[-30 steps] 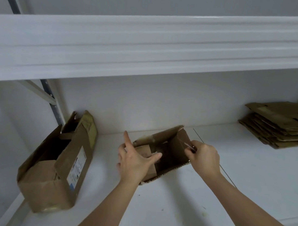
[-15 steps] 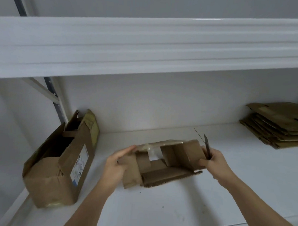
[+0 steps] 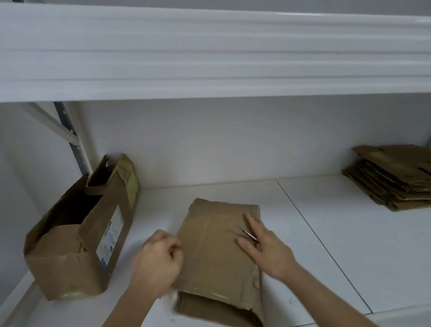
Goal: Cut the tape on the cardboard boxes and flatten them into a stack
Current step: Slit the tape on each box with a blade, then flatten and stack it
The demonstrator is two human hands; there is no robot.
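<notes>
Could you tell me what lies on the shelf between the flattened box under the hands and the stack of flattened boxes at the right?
In the head view, only bare white shelf, crossed by a thin panel seam, separates the flattened box from the stack.

Place: looking like a storeroom or packing area.
Shelving: white metal shelves (image 3: 353, 241) standing against a plain wall, hanging on a slotted upright (image 3: 71, 143).
Stock: cardboard only, flattened boxes (image 3: 399, 179) piling up at right, an open carton (image 3: 80, 232) sitting at left.
</notes>
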